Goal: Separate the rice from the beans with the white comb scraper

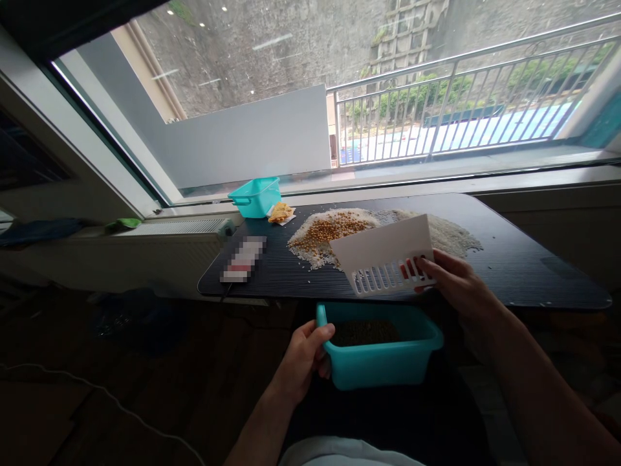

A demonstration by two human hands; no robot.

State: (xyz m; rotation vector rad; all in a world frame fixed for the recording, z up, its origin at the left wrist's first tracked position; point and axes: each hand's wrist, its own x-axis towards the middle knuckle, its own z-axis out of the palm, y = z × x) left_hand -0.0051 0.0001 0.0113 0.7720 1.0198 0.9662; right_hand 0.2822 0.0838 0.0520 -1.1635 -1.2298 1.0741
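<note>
My left hand (pixel 306 355) grips the left rim of a teal plastic bin (pixel 383 362) held below the near edge of the black table (pixel 524 259); dark grains lie in its bottom. My right hand (pixel 456 281) pinches a white slotted plastic tray (pixel 383 255) by its right side, holding it tilted above the table edge over the bin. Behind the tray, a heap of white rice (pixel 449 236) mixed with yellow-brown beans (pixel 330 230) is spread on the table.
A second teal bin (pixel 256 196) stands at the table's far left corner beside a crumpled yellow wrapper (pixel 281 212). A small blurred packet (pixel 243 259) lies on the left part. A window and balcony railing (pixel 456 110) lie beyond; a radiator ledge (pixel 174 226) runs left.
</note>
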